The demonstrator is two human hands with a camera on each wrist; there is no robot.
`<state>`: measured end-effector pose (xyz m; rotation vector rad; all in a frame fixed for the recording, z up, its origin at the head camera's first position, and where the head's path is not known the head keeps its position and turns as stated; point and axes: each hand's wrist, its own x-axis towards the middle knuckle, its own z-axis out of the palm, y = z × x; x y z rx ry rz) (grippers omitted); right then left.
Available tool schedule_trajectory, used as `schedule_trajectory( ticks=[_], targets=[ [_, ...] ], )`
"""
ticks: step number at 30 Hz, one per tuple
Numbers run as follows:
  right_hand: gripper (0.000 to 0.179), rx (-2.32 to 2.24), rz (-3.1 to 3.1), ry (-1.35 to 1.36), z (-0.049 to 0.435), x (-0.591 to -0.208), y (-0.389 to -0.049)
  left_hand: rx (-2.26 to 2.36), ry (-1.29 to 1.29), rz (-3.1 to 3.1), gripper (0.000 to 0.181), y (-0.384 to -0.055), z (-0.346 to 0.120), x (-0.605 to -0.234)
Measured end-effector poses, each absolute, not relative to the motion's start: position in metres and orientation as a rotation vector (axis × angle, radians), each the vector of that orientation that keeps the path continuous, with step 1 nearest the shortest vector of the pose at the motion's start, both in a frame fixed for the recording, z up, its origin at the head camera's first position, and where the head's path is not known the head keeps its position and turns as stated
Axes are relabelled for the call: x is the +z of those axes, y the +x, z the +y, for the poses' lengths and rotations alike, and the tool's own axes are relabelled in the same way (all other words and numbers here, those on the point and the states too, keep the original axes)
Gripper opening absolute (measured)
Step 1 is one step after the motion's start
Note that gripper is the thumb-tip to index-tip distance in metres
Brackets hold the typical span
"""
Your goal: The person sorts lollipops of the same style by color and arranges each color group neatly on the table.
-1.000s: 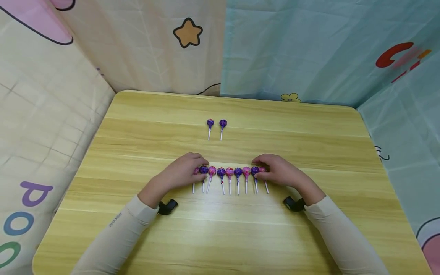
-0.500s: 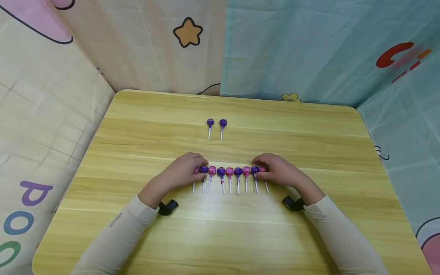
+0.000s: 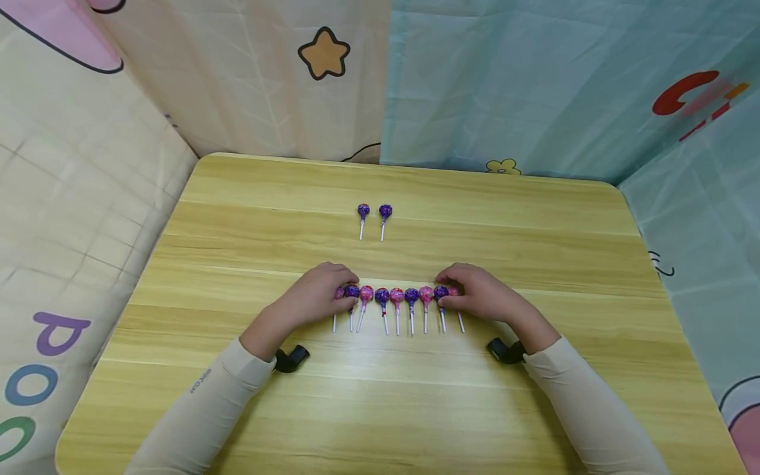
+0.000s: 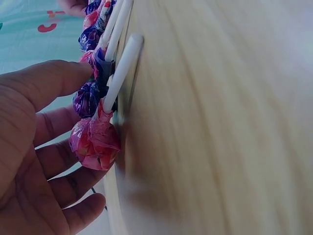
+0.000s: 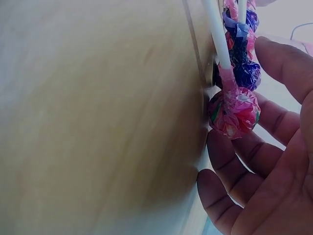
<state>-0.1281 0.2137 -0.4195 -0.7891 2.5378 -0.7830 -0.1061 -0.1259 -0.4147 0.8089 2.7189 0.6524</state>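
Wrapped lollipops lie side by side in a row, pink and purple heads away from me and white sticks toward me. My left hand [image 3: 317, 295] curls round the row's left end, thumb at the near side and fingers behind a pink lollipop [image 4: 95, 142] and a purple lollipop [image 4: 87, 100]. At the right end my right hand [image 3: 479, 293] curves likewise round a pink lollipop [image 5: 234, 112] and a purple lollipop [image 5: 247, 76]. Between the hands several lollipops, among them a middle pink lollipop [image 3: 396, 297], lie untouched.
Two purple lollipops, a left one [image 3: 363, 210] and a right one [image 3: 386, 212], lie farther back on the wooden table [image 3: 285, 218]. Printed curtains [image 3: 475, 79] hang behind and beside the table. A black wrist mount [image 3: 291, 359] sits below the left wrist, another black mount [image 3: 506, 351] by the right.
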Motion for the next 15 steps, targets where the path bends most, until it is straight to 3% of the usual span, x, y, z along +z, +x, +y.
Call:
schedule_trajectory(
  ticks=[15],
  targets=[
    [0.029, -0.777, 2.551, -0.803, 0.2122, -0.4205, -0.1288, 0.656, 0.817, 2.736, 0.032, -0.1061, -0.1270, -0.4174]
  ],
)
